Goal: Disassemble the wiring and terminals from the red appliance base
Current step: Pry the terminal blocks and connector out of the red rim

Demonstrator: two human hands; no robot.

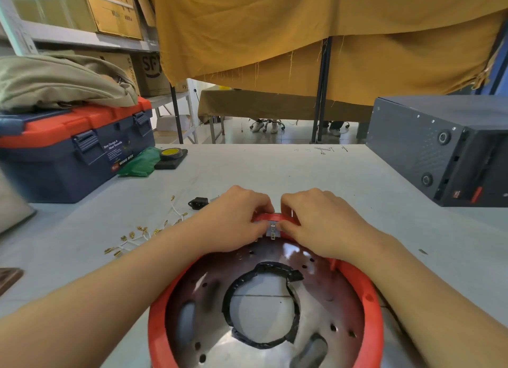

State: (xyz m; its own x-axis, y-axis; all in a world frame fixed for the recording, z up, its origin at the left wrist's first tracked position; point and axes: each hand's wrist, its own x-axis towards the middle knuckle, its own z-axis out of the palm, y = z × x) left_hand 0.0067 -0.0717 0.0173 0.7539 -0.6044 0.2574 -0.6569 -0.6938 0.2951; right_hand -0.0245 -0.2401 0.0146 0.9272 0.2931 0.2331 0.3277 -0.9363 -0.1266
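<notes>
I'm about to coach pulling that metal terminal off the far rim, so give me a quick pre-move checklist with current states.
1. Both hands on the part: left hand and right hand pinch the metal terminal: ok.
2. Red appliance base flat on the table: ok.
3. Terminal already freed from the rim: cannot tell.
4. Removed wires with brass terminals lie clear, left of the base: ok.
5. Black socket out of the hands' way: ok.

Beyond my grey desk a mustard curtain hangs over a cloth-covered table on a pale tiled floor, with metal shelving of cardboard boxes at left.
</notes>
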